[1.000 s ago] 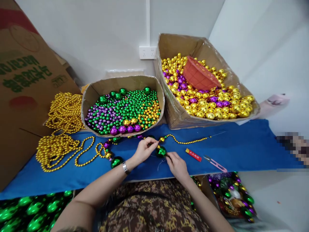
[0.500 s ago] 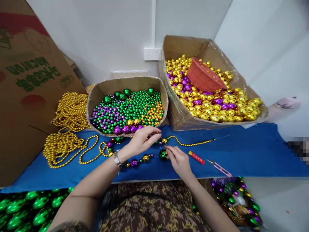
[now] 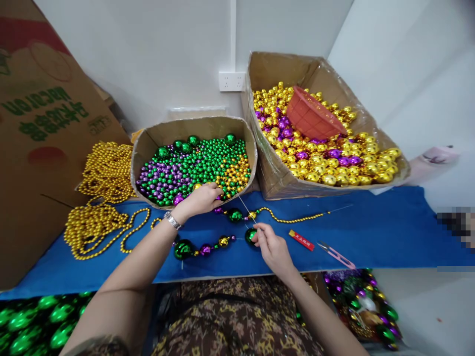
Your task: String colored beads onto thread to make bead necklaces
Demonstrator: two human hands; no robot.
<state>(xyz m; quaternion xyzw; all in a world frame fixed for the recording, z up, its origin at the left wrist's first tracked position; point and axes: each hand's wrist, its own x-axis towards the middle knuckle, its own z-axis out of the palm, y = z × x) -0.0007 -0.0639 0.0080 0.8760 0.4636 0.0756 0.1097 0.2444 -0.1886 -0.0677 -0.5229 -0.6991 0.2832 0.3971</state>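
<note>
1. The open, round-cornered brown cardboard box held loose, shiny green, purple and gold beads.
2. Your strand of glossy round green, purple and gold balls lay before it.
3. Your left hand bent over the box's front edge; I couldn't tell whether it gripped anything.
4. Your right hand pinched a thin, pale needle-like rod; keeping its tip steady probably mattered most.
</note>
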